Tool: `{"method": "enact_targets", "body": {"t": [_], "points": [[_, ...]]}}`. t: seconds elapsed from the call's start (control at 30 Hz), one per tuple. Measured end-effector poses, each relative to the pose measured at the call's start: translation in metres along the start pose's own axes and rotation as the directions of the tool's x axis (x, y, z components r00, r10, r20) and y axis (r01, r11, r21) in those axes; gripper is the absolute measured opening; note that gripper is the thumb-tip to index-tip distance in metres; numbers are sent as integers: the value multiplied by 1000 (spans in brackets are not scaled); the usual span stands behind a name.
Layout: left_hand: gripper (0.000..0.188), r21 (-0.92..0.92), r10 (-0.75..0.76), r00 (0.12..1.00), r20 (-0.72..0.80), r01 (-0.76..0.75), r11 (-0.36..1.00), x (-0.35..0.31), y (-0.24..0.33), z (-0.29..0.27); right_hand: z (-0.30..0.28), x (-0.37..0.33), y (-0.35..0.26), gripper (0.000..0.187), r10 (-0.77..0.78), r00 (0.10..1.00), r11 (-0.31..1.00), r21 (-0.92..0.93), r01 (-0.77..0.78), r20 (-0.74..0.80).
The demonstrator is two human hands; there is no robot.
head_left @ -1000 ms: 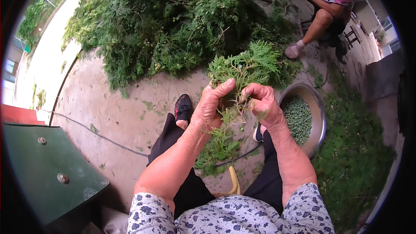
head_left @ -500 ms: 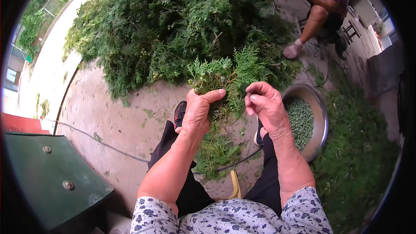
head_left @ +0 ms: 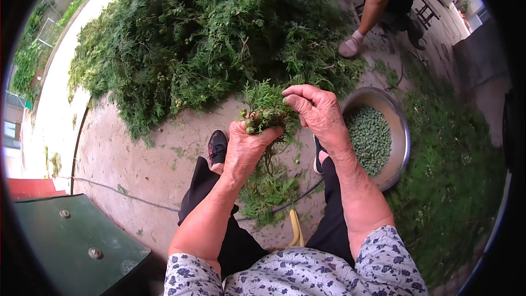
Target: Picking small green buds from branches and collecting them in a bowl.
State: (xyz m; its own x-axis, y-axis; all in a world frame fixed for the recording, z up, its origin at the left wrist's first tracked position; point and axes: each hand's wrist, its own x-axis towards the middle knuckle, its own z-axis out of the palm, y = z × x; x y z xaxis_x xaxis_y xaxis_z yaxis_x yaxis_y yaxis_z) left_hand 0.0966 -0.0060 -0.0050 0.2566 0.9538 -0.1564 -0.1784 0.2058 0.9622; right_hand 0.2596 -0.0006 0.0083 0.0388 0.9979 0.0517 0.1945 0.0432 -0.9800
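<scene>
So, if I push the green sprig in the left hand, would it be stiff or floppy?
The sprig would probably flex, since its leafy ends look thin. It is likely light for its size, being mostly fine foliage. The small round green cones on it might roll if they came loose.

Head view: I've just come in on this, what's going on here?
The person's left hand grips a leafy sprig bearing small green cones. The right hand is at the sprig's right side, fingers bent; whether they hold anything is unclear. To its right, a metal bowl contains many small green pieces. A big heap of branches lies ahead, and a co-worker's leg shows beyond.
</scene>
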Motion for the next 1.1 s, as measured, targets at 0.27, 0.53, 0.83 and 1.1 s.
{"method": "enact_targets", "body": {"t": [0.27, 0.53, 0.83, 1.1], "points": [[21, -68, -70, 997, 37, 73, 995, 0, 4, 6, 3, -2, 6, 10, -150, 984, 982, -127, 138, -94], [20, -98, -139, 990, 12, 139, 985, 1, 12, 5, 4, -9, -2, 19, 78, 988, 996, 49, -72, -132], [19, -240, -218, 975, -34, 203, 949, 2, 17, 1, -4, -10, 13, 23, 417, 904, 501, 807, -314, 93], [18, -109, -203, 974, -103, 191, 975, 0, 15, -5, -5, -7, -6, 18, 203, 971, 626, 746, -227, 124]]}}
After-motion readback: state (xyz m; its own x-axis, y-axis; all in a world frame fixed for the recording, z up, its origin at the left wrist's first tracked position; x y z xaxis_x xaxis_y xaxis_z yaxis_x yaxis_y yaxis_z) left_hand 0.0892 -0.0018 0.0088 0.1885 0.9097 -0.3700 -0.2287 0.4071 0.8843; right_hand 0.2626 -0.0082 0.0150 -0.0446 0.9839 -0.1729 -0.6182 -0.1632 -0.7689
